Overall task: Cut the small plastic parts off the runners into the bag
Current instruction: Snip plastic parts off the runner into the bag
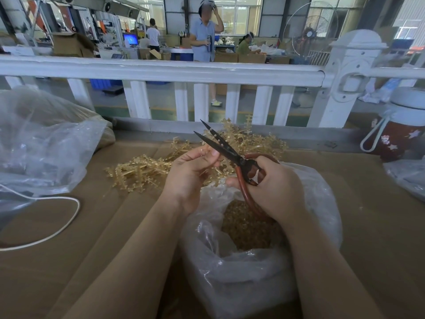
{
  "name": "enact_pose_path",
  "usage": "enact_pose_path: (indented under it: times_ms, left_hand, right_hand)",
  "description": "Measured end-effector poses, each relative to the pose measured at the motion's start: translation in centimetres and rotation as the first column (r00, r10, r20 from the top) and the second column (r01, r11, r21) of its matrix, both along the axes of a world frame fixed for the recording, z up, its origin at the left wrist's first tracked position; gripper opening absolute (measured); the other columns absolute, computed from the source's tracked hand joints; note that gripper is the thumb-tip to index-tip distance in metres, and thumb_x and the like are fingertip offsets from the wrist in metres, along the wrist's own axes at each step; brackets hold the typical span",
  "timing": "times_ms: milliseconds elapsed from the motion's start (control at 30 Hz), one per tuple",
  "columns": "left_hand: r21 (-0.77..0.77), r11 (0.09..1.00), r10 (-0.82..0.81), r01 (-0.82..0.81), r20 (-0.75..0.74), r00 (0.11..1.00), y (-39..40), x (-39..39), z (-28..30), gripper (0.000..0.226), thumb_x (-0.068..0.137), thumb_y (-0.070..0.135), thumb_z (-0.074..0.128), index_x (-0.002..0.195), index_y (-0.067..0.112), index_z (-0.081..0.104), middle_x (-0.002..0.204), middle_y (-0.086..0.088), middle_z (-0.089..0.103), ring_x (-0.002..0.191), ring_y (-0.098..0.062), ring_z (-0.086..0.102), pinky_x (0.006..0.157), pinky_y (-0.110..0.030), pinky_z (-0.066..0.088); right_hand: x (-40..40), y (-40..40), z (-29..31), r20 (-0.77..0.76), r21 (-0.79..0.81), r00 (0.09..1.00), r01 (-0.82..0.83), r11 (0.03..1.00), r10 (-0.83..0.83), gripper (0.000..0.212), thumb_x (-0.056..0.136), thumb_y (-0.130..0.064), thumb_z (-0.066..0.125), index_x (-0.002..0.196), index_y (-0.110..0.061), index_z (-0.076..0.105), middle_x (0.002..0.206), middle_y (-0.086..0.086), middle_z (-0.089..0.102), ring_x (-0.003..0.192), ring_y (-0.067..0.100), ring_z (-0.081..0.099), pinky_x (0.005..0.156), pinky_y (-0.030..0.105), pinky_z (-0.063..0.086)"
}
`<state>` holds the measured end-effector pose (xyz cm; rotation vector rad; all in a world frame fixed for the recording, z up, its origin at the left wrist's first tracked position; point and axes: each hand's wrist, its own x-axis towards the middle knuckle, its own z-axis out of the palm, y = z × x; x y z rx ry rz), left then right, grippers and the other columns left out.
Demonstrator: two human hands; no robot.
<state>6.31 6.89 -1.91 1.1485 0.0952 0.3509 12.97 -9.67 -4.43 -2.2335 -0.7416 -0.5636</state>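
Note:
My right hand (273,187) grips the red handles of black-bladed scissors (220,143), whose blades stand apart and point up and away. My left hand (190,171) pinches a pale amber runner (208,150) right beside the blades; most of it is hidden by the fingers. Both hands hover over an open clear plastic bag (230,272) that holds several small amber parts (248,226). A heap of amber runners (142,169) lies on the cardboard just behind the hands.
A large crumpled clear bag (46,139) fills the left side. A white cord (57,226) loops at the front left. A red bottle with a white lid (395,134) stands at right. A white railing (161,72) borders the far edge; people stand beyond it.

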Motion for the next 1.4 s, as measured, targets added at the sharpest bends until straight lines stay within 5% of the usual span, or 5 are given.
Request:
enact_pose_path:
  times_ms: [233, 467, 733, 1133, 1400]
  left_hand:
    - [0.002, 1.000, -0.018, 0.018, -0.010, 1.000, 0.1, 0.1, -0.2, 0.002, 0.074, 0.020, 0.072, 0.076, 0.020, 0.074, 0.077, 0.003, 0.069, 0.072, -0.008, 0.059, 0.072, -0.025, 0.042]
    - [-0.003, 1.000, -0.031, 0.031, 0.028, 0.999, 0.0, 0.0, -0.2, 0.012, 0.072, 0.016, 0.072, 0.083, 0.015, 0.074, 0.081, 0.001, 0.072, 0.070, -0.007, 0.062, 0.058, -0.011, 0.048]
    - [0.080, 0.995, -0.064, 0.059, 0.057, 0.996, 0.3, 0.1, -0.5, 0.007, 0.074, 0.017, 0.072, 0.078, 0.020, 0.078, 0.078, 0.005, 0.072, 0.075, -0.007, 0.059, 0.065, -0.015, 0.048]
    - [0.208, 0.975, 0.038, -0.081, 0.204, 0.978, 1.0, 0.2, -1.0, 0.006, 0.084, 0.015, 0.066, 0.082, 0.018, 0.071, 0.084, -0.003, 0.069, 0.081, -0.021, 0.057, 0.081, -0.035, 0.043]
    - [0.282, 0.957, -0.012, -0.062, 0.252, 0.968, 0.8, 0.4, -1.1, 0.012, 0.093, 0.010, 0.060, 0.086, 0.014, 0.069, 0.078, 0.007, 0.069, 0.074, -0.006, 0.060, 0.078, -0.020, 0.048]
  right_hand:
    - [-0.2, 0.0, 0.1, -0.014, 0.015, 1.000, -0.011, 1.000, 0.012, 0.065, 0.062, -0.091, 0.055, 0.081, -0.030, 0.065, 0.064, -0.022, 0.056, 0.061, -0.005, 0.055, 0.051, 0.009, 0.030]
    - [-0.4, 0.0, 0.3, -0.028, 0.001, 0.999, -0.026, 1.000, 0.026, 0.056, 0.063, -0.090, 0.054, 0.081, -0.037, 0.058, 0.065, -0.025, 0.054, 0.063, -0.005, 0.056, 0.049, 0.010, 0.032]
    - [0.1, 0.0, -0.2, 0.044, -0.010, 0.999, -0.004, 1.000, 0.004, 0.069, 0.067, -0.089, 0.054, 0.089, -0.025, 0.069, 0.077, -0.014, 0.068, 0.066, 0.006, 0.061, 0.060, 0.026, 0.055]
    - [0.4, -0.3, -0.3, 0.015, -0.003, 1.000, -0.020, 1.000, 0.020, 0.065, 0.064, -0.094, 0.052, 0.083, -0.033, 0.064, 0.067, -0.028, 0.055, 0.062, -0.009, 0.053, 0.055, 0.009, 0.037]
    - [0.2, -0.3, -0.2, -0.024, -0.005, 0.999, -0.039, 0.999, 0.039, 0.056, 0.061, -0.097, 0.049, 0.085, -0.047, 0.054, 0.067, -0.033, 0.052, 0.065, -0.011, 0.054, 0.055, 0.009, 0.033]
